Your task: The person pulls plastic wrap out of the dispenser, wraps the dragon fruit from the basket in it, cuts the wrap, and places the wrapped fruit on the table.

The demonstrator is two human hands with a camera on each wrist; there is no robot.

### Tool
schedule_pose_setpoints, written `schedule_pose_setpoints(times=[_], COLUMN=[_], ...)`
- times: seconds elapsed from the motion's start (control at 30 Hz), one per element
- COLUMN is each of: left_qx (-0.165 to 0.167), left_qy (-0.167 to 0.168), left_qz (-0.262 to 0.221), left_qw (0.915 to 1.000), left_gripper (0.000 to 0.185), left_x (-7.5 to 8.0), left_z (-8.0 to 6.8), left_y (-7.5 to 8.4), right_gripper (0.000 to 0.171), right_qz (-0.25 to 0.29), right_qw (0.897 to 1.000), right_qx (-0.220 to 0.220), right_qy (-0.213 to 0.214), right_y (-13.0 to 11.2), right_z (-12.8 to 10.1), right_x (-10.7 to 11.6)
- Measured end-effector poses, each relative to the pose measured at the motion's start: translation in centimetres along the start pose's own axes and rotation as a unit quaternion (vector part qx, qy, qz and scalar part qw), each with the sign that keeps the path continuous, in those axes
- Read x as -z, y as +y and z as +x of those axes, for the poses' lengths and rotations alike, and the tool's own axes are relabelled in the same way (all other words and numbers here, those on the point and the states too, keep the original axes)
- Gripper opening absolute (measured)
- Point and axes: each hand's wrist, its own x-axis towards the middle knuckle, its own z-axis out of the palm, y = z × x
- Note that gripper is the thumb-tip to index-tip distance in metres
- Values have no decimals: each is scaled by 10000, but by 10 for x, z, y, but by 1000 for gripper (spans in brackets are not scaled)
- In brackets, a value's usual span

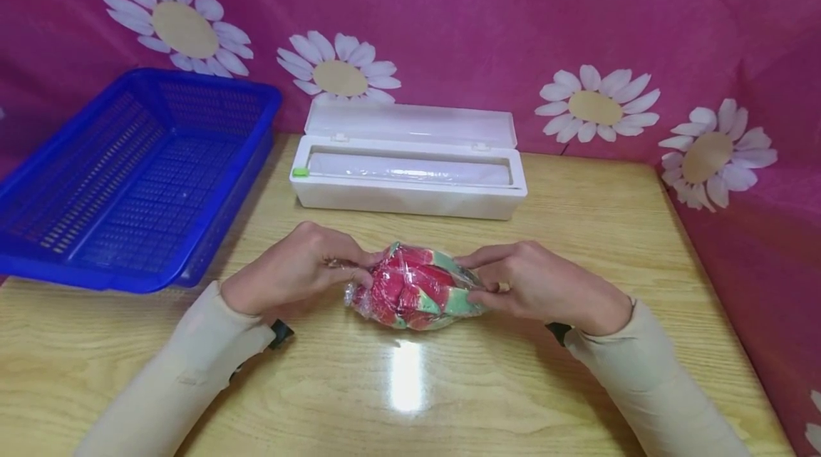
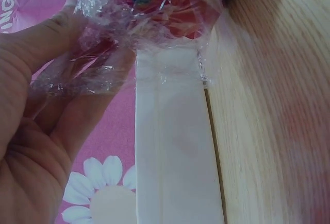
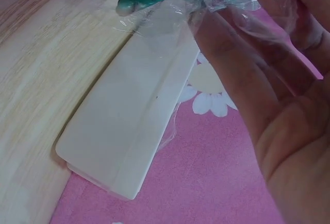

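A red dragon fruit (image 1: pixel 407 286) with green scale tips lies sideways over the wooden table, covered in clear cling film. At its left end my left hand (image 1: pixel 301 264) pinches the gathered film between thumb and fingers. The left wrist view shows this loose film (image 2: pixel 103 82) bunched across the fingers, beside the fruit's dark stub. My right hand (image 1: pixel 541 282) pinches film at the opposite end, close to the green tips. Crumpled film also lies between the right thumb and fingers (image 3: pixel 227 54) in the right wrist view. The fruit's underside is hidden.
Behind the fruit stands a white cling film box (image 1: pixel 410 202), its lid (image 1: pixel 410 125) raised, with a film roll (image 1: pixel 410 168) inside and a green cutter slide (image 1: pixel 300 172) at its left. A blue plastic basket (image 1: pixel 154 280) sits at the left. Pink flowered cloth borders the table.
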Motion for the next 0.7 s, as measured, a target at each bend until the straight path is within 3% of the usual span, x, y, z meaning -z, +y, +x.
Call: schedule_pose_setpoints(times=[0.1,0.23,0.3,0.47,0.57,0.7], left_qx=[-27,-98,-98,142,305,373], left_qy=[-17,-27,-39,-117,-158,-77], left_qz=[52,128,119,28,-34,-86], left_qw=[10000,9999,9999,9998,9994,9992], left_gripper=[26,24,23,27,29,21], left_x=[0,0,0,0,1,2], left_z=[0,0,0,1,0,-1], left_y=[-1,-2,-2,-1,-1,0], right_gripper=[6,25,26,7,23,25], right_qz=[-16,82,153,284,372,236], right_qw=[10000,9994,9988,9975,9973,9989], right_qx=[-46,-252,-367,-517,-508,-341], right_qy=[-72,-214,-291,-378,-372,-197], right_y=[0,0,0,0,-1,-2], right_z=[-1,-1,-1,-1,-2,-2], right_x=[1,3,4,6,6,4])
